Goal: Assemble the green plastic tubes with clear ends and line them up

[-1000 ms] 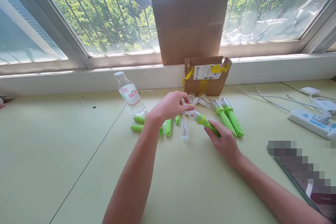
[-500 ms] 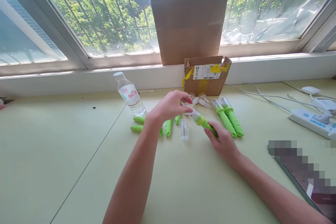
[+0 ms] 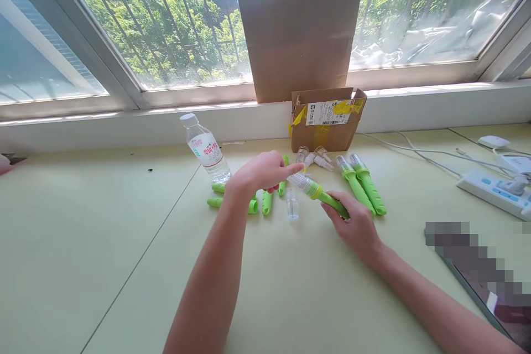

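Note:
My right hand (image 3: 352, 221) is closed round the green handle (image 3: 334, 203) of a tube, which slants up to the left. A clear ribbed cap (image 3: 302, 181) sits on the tube's upper end. My left hand (image 3: 265, 171) is at the far end of this cap, thumb stretched over it and fingers curled underneath, partly hidden. A thin yellow edge shows by the thumb tip. Below the left hand stands a loose clear cap (image 3: 292, 209). Several green handles lie around that hand, among them an open-ended one (image 3: 252, 207) and an upright-looking one (image 3: 266, 203).
Two capped green tubes (image 3: 363, 185) lie right of my hands. Behind are small clear and white pieces (image 3: 322, 162) and a cardboard box (image 3: 323, 135). A water bottle (image 3: 207, 152) stands left; a power strip (image 3: 493, 191) with cables and a dark phone-like device (image 3: 464, 282) lie right.
My left hand has turned and lowered slightly; its thumb now points right along the cap, and its fingers curl below. The right hand and the green tube have hardly moved.

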Action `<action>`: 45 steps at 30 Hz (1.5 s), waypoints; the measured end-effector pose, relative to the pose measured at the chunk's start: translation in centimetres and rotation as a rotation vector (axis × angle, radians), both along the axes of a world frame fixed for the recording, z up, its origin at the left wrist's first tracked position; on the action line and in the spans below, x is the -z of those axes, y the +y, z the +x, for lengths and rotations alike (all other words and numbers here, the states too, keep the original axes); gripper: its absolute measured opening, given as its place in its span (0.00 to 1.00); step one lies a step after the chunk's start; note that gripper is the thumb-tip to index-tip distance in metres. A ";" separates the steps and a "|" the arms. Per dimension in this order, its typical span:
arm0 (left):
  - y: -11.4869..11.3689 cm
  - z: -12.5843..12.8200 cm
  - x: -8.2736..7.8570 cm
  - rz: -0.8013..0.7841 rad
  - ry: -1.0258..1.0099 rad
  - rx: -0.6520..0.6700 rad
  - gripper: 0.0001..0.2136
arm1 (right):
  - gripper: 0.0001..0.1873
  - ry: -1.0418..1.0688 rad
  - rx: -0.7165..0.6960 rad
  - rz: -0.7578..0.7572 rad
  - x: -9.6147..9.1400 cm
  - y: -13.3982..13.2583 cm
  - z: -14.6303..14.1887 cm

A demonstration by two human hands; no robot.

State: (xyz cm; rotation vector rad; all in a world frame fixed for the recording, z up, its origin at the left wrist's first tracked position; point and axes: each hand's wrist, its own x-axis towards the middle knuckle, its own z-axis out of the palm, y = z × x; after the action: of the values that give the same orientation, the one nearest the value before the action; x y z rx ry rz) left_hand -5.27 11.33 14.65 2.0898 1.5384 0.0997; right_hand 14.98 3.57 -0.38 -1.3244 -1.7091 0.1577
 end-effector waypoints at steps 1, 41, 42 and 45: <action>0.0 0.0 0.1 0.003 -0.004 0.006 0.29 | 0.10 -0.004 -0.005 -0.003 0.0 0.0 0.0; 0.0 0.6 0.3 0.032 -0.136 0.123 0.21 | 0.12 -0.118 0.081 0.101 -0.3 -0.2 0.2; 0.1 0.6 0.3 0.034 -0.152 0.135 0.20 | 0.12 -0.112 0.077 0.094 -0.3 -0.2 0.2; 0.3 0.5 0.6 0.043 -0.179 0.173 0.17 | 0.13 -0.060 0.045 0.052 -0.4 -0.2 0.1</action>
State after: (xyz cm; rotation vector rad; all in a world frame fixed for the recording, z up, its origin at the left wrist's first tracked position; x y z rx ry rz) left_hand -4.80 11.59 14.08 2.1731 1.2562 0.2516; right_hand 15.10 3.33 0.02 -1.3397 -1.7210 0.0479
